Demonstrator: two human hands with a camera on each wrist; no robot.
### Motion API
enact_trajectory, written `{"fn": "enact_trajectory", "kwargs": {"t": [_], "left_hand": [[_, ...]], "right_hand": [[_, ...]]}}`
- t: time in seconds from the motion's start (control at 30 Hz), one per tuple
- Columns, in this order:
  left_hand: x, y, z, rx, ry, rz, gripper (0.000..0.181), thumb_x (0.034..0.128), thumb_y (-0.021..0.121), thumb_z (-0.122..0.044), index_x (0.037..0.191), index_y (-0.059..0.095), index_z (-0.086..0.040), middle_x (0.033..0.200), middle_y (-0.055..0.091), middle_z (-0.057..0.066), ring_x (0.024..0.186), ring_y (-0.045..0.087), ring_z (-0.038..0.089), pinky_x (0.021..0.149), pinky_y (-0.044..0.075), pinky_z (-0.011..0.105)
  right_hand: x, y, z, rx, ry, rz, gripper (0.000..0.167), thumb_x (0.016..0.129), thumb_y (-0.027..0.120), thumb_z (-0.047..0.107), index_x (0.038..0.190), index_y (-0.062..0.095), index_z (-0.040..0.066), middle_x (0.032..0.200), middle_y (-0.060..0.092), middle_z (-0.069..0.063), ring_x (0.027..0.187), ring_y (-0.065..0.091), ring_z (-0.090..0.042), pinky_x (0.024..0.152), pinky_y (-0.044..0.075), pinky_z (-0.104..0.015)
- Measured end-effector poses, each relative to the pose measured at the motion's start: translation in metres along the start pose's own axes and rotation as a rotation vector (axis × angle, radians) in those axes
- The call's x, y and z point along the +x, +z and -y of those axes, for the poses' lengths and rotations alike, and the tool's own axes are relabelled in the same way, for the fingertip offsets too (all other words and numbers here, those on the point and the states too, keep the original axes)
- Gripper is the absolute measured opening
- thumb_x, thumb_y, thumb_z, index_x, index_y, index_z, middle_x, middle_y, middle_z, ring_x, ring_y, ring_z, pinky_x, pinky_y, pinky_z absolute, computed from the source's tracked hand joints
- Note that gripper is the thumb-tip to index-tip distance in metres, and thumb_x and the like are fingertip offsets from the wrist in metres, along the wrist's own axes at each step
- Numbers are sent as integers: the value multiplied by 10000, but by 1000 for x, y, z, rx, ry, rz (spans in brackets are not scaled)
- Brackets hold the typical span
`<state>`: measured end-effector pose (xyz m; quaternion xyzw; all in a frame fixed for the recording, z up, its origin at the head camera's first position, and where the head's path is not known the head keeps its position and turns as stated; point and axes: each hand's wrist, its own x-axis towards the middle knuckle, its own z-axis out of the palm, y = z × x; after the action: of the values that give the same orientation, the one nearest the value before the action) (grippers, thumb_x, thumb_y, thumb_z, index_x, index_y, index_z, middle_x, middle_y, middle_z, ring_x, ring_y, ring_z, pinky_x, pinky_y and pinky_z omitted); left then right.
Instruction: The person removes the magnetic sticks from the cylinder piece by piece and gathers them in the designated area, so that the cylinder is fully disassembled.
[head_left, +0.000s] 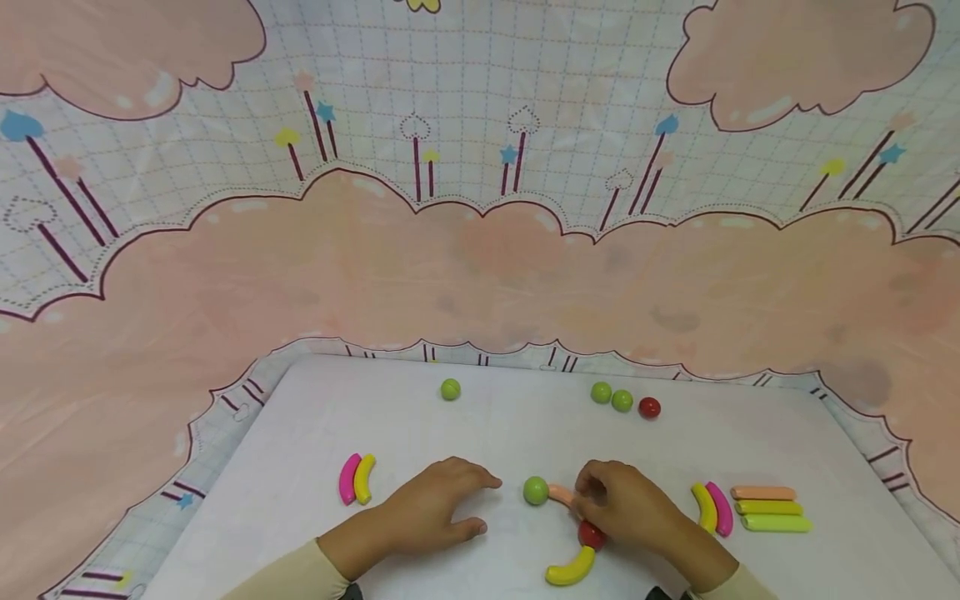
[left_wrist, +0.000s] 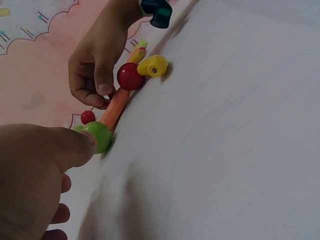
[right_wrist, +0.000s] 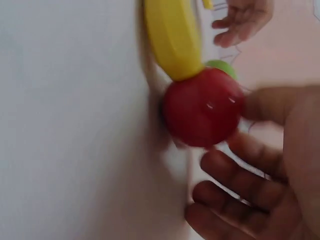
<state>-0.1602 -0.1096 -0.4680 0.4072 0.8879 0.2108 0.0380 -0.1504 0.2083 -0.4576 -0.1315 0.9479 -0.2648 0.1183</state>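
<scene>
A joined chain lies on the white table: a green ball [head_left: 536, 491], an orange stick [head_left: 559, 494], a red ball [head_left: 592, 534] and a yellow curved stick [head_left: 571, 567]. My left hand [head_left: 433, 510] hovers left of the green ball, fingers spread and apart from it; its thumb overlaps that ball in the left wrist view. Beside the red ball and over the orange stick's near end is my right hand [head_left: 626, 507]. Its fingers look loosely bent in the right wrist view, the thumb by the red ball [right_wrist: 204, 107]; whether they touch is hard to tell.
Pink [head_left: 348, 479] and yellow [head_left: 363, 479] curved sticks lie at left. Another yellow [head_left: 703, 506] and pink [head_left: 720, 508] pair sits right, beside straight sticks [head_left: 768, 507]. Along the back are a green ball [head_left: 450, 389], two more green balls [head_left: 602, 392] and a red ball [head_left: 649, 407].
</scene>
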Motion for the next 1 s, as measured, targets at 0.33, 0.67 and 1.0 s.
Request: {"fn": "enact_trajectory", "kwargs": {"t": [0.33,0.67,1.0], "left_hand": [[23,17,-8,46,70,-51,491,957,730,-349,1402,584,-200,1363,592,-103,1301,512,126,1104,427,386],[44,29,-12,47,73,-87,456,963,727,-367,1385,608,-240,1328,612,-144,1274,524,96,1088,432,360],[53,32,-14,52,-8,-82,347,933,761,-369,1251,710,-238,1191,675,-157,1150,580,76,996,479,327]], "right_hand": [[-20,-8,-15,11,-72,156,656,704,914,507,1237,654,226,1266,603,33,1153,552,-220,1043,446,-596],[-21,-2,-15,-25,-137,120,565,827,801,535,1314,657,289,1207,597,156,1041,534,-94,982,530,-481],[-18,6,-17,-79,-383,7,426,943,713,449,1341,669,306,1157,634,263,1054,530,-38,931,521,-340]]}}
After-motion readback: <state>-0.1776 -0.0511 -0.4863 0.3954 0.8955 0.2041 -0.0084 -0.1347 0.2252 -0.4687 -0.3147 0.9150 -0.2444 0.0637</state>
